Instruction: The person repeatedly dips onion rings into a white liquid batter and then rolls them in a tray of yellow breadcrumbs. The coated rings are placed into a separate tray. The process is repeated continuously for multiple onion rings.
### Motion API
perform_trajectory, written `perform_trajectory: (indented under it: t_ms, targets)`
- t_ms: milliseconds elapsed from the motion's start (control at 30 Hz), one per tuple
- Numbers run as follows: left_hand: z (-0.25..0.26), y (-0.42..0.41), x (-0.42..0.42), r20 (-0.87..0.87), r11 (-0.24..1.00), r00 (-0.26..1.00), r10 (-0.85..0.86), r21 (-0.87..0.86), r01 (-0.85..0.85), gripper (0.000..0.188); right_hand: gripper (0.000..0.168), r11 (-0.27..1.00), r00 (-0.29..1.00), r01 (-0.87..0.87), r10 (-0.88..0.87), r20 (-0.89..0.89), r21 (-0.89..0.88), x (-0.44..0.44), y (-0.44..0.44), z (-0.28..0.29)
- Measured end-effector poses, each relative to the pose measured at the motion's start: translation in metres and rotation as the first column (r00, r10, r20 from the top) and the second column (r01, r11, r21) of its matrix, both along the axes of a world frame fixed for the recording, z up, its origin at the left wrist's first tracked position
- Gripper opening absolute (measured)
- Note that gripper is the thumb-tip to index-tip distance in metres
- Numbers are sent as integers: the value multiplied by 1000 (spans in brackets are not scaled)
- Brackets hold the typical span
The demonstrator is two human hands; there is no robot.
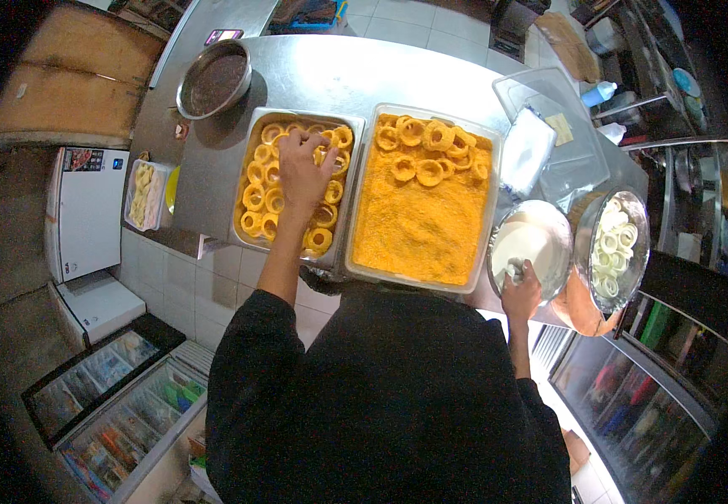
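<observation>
Over a metal tray (356, 135) of crumb-coated onion rings (274, 200), my left hand (306, 165) reaches with bent fingers; whether it grips a ring is unclear. To its right stands a plastic container (352, 252) of orange breadcrumbs (423, 227), with several coated rings (429, 172) piled near its far end. My right hand (521, 286) is at a bowl of pale batter (531, 242), its fingertips coated and touching a batter-covered lump. Beside that bowl, a metal bowl (640, 252) holds raw onion rings (616, 242).
A metal bowl (216, 79) with dark contents stands at the back left, near a phone (223, 36). A small tub (145, 194) is at the left edge. A clear lid (581, 142) and a plastic-wrapped pack (529, 151) lie back right.
</observation>
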State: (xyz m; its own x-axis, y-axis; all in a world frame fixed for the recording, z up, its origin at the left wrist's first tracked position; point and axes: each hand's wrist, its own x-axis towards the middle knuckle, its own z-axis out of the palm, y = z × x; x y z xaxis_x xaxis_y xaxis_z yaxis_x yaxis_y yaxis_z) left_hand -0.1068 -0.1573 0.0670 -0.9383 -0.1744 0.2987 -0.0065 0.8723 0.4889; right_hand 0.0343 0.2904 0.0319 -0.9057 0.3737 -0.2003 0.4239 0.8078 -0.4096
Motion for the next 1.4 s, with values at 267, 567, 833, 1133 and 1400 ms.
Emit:
perform_trajectory:
  t_ms: [267,567,833,1133,1400]
  targets:
    - [-8,61,29,88,888,888,-451,144,437,18,31,999,999,-30,28,-46,-31,0,0,-1]
    - [-33,100,39,205,788,763,-613,85,610,18,32,1000,999,-30,30,-34,-1,-3,-4,8]
    - [-35,97,3,119,871,894,-432,-201,448,20,42,998,999,9,-7,34,-63,-5,-3,10]
    - [-44,84,-5,121,849,893,-434,-277,450,18,48,1000,1000,-5,5,3,-24,-2,-2,2]
    - [-19,69,9,-57,951,960,-274,134,279,20,41,997,996,4,3,-87,77,7,6,-19]
